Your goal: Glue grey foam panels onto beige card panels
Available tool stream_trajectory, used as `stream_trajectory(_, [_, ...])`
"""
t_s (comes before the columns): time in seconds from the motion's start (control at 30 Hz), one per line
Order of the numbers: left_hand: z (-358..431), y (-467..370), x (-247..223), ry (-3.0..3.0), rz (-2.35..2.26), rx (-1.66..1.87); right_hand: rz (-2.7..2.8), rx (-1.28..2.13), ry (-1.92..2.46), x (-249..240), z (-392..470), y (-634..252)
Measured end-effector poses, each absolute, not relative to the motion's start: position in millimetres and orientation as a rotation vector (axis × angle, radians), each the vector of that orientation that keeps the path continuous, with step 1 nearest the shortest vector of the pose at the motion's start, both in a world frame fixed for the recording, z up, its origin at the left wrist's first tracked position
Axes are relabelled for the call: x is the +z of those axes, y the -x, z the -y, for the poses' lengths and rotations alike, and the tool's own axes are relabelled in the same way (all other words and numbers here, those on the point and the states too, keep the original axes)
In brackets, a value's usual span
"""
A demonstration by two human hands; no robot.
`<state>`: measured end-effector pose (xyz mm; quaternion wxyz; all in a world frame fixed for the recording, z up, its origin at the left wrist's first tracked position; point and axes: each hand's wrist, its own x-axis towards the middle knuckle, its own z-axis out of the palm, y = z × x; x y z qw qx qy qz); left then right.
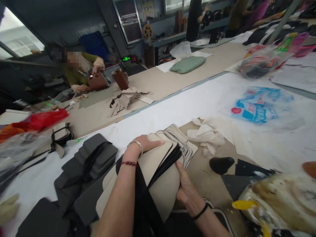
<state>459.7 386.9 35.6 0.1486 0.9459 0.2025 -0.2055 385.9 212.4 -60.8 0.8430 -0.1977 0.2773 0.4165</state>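
Note:
Between my two hands is a stack of flat cream panels [164, 191] with rounded corners and black layers along the edge. My left hand [146, 143] lies over the top of the stack, thumb pressed along the uppermost panel. From the right side my right hand [184, 182] grips the edge, its fingers hidden beneath. A black strap [144, 200] hangs across the front of the panels. Just behind the stack, more cream panels [184, 141] with dark edges lie fanned out. To the left sit dark grey panels [98, 154] in loose piles.
Crumpled white cloth [206, 135] and a black rounded object [221, 164] lie right of the stack. A glue-smeared container [278, 197] with a yellow-handled tool [244, 204] stands at front right. Across the table a co-worker [84, 70] handles a brown bag [98, 81]. A blue-printed plastic bag [261, 105] lies farther right.

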Motion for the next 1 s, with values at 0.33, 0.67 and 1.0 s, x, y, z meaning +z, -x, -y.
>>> stream_trajectory(0.33, [-391.4, -451.4, -53.8, -2.667, -0.541, -0.212, -0.663, 0.674, 0.463, -108.7, -215.0, -431.9])
stream_trajectory(0.67, [-336.0, -278.1, -67.4, -2.837, -0.043, 0.106, -0.248, 0.574, 1.401, -100.8, -176.2, -403.9])
stream_trajectory(1.0, [-332.2, -196.1, -67.6, -2.859, -0.033, -0.048, 0.612, 0.197, 2.909, -110.8, -127.6, -330.3])
